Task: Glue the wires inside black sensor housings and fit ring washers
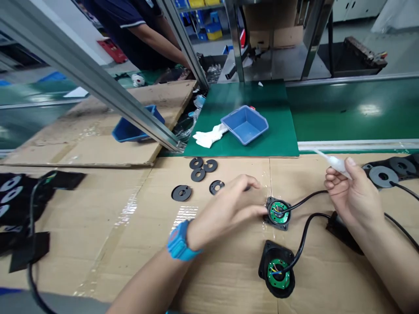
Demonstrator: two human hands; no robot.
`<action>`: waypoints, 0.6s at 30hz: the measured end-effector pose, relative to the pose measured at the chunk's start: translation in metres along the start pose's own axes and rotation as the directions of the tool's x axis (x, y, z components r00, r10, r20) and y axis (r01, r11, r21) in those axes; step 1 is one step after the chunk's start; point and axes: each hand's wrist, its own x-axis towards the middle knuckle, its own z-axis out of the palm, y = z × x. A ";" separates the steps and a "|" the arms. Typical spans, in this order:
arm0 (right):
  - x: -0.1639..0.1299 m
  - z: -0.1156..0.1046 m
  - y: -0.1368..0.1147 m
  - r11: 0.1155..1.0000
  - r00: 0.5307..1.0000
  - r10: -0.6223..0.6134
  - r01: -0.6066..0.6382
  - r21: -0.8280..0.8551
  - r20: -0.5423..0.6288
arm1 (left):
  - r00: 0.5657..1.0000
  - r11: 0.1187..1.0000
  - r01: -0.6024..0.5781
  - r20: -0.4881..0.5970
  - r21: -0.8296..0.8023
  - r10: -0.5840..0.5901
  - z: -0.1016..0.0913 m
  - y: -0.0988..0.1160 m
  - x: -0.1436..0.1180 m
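Observation:
My right hand is closed round a small white squeeze bottle with a thin nozzle, which points up and left. My left hand, slightly blurred, has its thumb and fingers apart. Its thumb tip is by a black housing with a round green circuit board, from which a black cable runs right. Nearer to me lies a second black housing with a green circuit board, coloured wires and a cable. Beyond my left hand are several black slotted discs, one of them partly behind my fingers.
A blue bin and a white glove rest on a green board. Left of them rises a slanted metal post. Black parts with cables lie at the left edge and far right. Another person's arm shows behind.

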 end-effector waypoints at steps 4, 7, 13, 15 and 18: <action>0.031 0.002 -0.003 0.994 0.996 -0.026 0.036 -0.107 0.088 | 0.995 0.905 0.065 -0.095 0.420 -0.027 -0.022 -0.028 -0.005; 0.063 0.021 0.005 0.970 0.976 -0.077 0.120 -0.210 0.201 | 0.997 0.844 0.071 -0.047 0.531 -0.055 -0.012 -0.044 -0.005; 0.117 0.068 0.038 0.885 0.902 -0.105 0.277 -0.374 0.419 | 0.997 0.866 0.075 -0.032 0.495 -0.068 0.005 -0.050 0.001; 0.123 0.075 0.042 0.848 0.886 -0.123 0.328 -0.417 0.447 | 0.996 0.876 0.092 -0.061 0.474 -0.071 0.002 -0.046 0.000; 0.106 0.070 0.030 0.795 0.882 -0.205 0.402 -0.454 0.424 | 0.989 0.914 0.111 -0.132 0.390 -0.064 -0.002 -0.030 -0.011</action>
